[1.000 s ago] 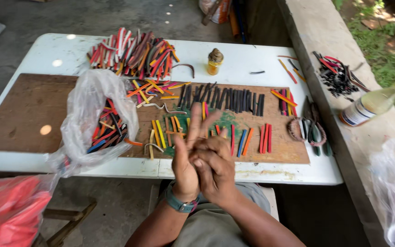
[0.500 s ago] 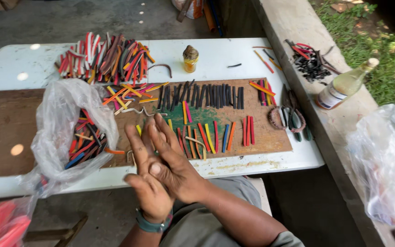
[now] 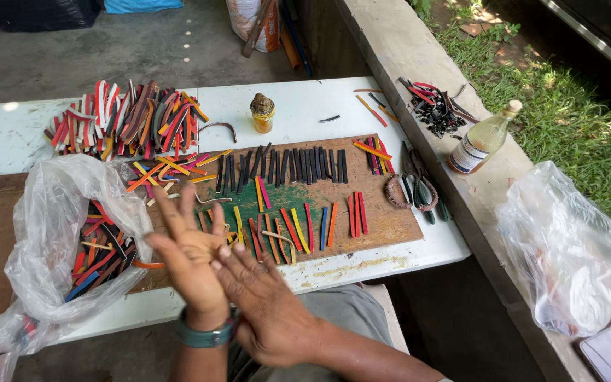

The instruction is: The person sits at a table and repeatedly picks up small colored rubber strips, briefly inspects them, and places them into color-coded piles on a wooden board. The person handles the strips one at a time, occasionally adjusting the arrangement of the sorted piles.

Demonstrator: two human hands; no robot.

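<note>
Coloured strips (image 3: 298, 228) are laid in a row on the wooden board just beyond the hands, none of them held. The left hand (image 3: 191, 258) is raised with its palm turned up and its fingers spread, a teal watch band (image 3: 205, 335) being worn at the wrist. The right hand (image 3: 266, 304) is laid against the left one, its fingers stretched out flat and touching the heel of the left palm; nothing is pinched between them. Both forearms are cut off by the lower edge of the view.

To the left of the hands, a clear plastic bag (image 3: 51, 240) is seen lying open on the surface, more strips being partly veiled inside it; its lower end is cut off. Beyond the hands, a row of dark strips (image 3: 284, 164) is set out on the board (image 3: 383, 212), and farther off to the left a mixed heap of strips (image 3: 125, 120) is piled on the white surface (image 3: 305, 106). A small amber jar (image 3: 262, 114) with a lumpy brownish top is placed beyond the dark row. What it holds cannot be made out.

To the right of the hands, a tangle of tools and a brown ring (image 3: 415, 194) lies at the edge of the board; these are hard to tell apart. On the concrete ledge farther right, a bottle (image 3: 482, 140) with pale liquid and a white label is lying tilted, and a second clear bag (image 3: 563, 247) is slumped near it.
</note>
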